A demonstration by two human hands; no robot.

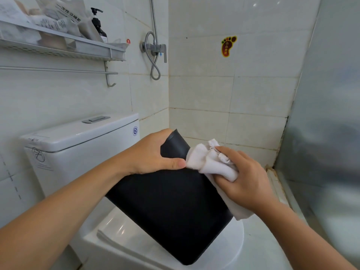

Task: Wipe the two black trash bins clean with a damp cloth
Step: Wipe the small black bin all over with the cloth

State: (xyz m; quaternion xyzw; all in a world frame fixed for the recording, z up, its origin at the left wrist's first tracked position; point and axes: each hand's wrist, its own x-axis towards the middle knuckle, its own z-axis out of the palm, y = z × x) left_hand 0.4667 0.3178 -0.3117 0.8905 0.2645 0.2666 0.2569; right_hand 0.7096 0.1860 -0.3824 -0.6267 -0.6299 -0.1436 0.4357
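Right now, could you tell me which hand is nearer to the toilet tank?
Left. The left hand grips the black trash bin's upper end right beside the toilet tank; the right hand, holding the cloth, is on the bin's far side.

One black trash bin [171, 215] is in view: matte, smooth-sided, with rounded corners and a rectangular shape. It is tilted, one broad flat side turned up toward the camera, its lower corner resting on the closed toilet lid [236, 242] near the lid's front edge, its upper end raised toward the corner of the tiled walls. Which end is the open mouth cannot be told. The damp cloth [210, 164] is white or pale pink, crumpled into a bunched wad, and lies against the bin's upper right edge; a loose tail of it hangs down along the bin's right side.
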